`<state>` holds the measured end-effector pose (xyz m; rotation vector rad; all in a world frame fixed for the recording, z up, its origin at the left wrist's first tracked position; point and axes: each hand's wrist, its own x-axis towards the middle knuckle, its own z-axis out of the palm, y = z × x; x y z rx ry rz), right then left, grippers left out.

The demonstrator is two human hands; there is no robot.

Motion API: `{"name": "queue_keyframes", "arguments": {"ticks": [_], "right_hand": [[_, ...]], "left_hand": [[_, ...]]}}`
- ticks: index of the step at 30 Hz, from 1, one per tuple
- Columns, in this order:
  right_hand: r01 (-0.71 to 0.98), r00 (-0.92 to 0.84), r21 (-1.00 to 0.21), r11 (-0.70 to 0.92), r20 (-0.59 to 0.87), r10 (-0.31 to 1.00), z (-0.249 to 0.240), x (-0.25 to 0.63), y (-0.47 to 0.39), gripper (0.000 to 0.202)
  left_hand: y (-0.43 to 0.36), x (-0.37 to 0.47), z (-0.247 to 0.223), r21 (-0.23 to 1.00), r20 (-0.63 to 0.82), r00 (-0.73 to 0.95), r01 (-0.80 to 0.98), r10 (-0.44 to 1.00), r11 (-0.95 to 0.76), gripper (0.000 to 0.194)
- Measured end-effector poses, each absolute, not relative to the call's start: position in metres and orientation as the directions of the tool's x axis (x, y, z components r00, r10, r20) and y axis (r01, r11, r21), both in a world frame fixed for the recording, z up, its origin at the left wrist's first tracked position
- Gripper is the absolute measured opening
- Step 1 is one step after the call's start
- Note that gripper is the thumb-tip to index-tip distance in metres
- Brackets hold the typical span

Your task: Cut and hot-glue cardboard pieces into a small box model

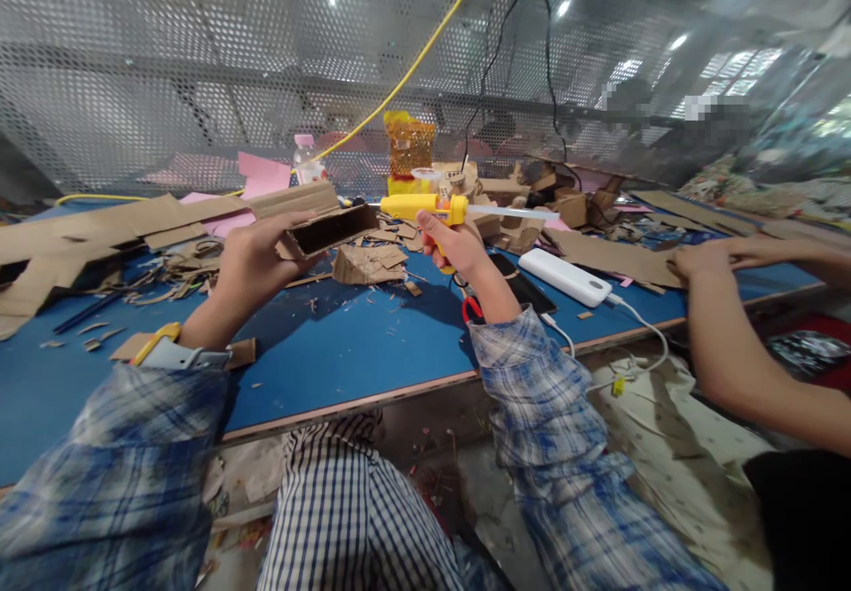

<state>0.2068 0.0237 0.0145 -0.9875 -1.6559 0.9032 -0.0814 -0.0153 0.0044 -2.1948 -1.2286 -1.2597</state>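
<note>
My left hand (pixel 256 259) grips a folded cardboard box (pixel 312 214) by its side, with the dark open end facing me. In my right hand (pixel 452 244) is a yellow glue gun (pixel 425 209), nozzle pointing left towards the box but apart from it. A translucent glue stick (pixel 511 212) sticks out of its rear to the right. Below and between the hands, a crumpled cardboard piece (pixel 370 265) lies on the blue table (pixel 346 343). Red-handled scissors (pixel 472 307) lie partly hidden behind my right wrist.
A white power bank (pixel 565 277) with a cable lies beside a dark phone (pixel 522 288). Cardboard strips (pixel 86 232) cover the left side. A bottle (pixel 307 161) and yellow packet (pixel 409 152) stand at the back. Another person's arms (pixel 737 343) rest at the right.
</note>
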Motion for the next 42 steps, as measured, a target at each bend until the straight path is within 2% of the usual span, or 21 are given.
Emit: {"name": "queue_keyframes", "arguments": {"ticks": [10,20,27,35,42], "right_hand": [[0.194,-0.169,-0.907,0.373,0.343,0.924,0.019,0.204,0.019,0.053],[0.187,-0.166,-0.908,0.376,0.348,0.923,0.016,0.206,0.023,0.051],[0.148,-0.187,-0.898,0.414,0.386,0.904,0.010,0.209,0.029,0.059],[0.147,-0.182,-0.904,0.401,0.373,0.910,0.011,0.209,0.026,0.054],[0.155,-0.183,-0.890,0.428,0.400,0.898,0.010,0.210,0.026,0.058]], "left_hand": [[-0.018,-0.079,0.005,0.202,0.786,0.201,0.810,0.585,-0.550,0.048],[-0.018,-0.078,0.007,0.200,0.771,0.202,0.823,0.604,-0.531,0.050],[-0.015,-0.081,0.004,0.179,0.803,0.223,0.793,0.552,-0.582,0.049],[-0.015,-0.082,0.006,0.190,0.800,0.215,0.796,0.561,-0.575,0.051],[-0.015,-0.084,0.006,0.178,0.813,0.230,0.776,0.535,-0.605,0.047]]}}
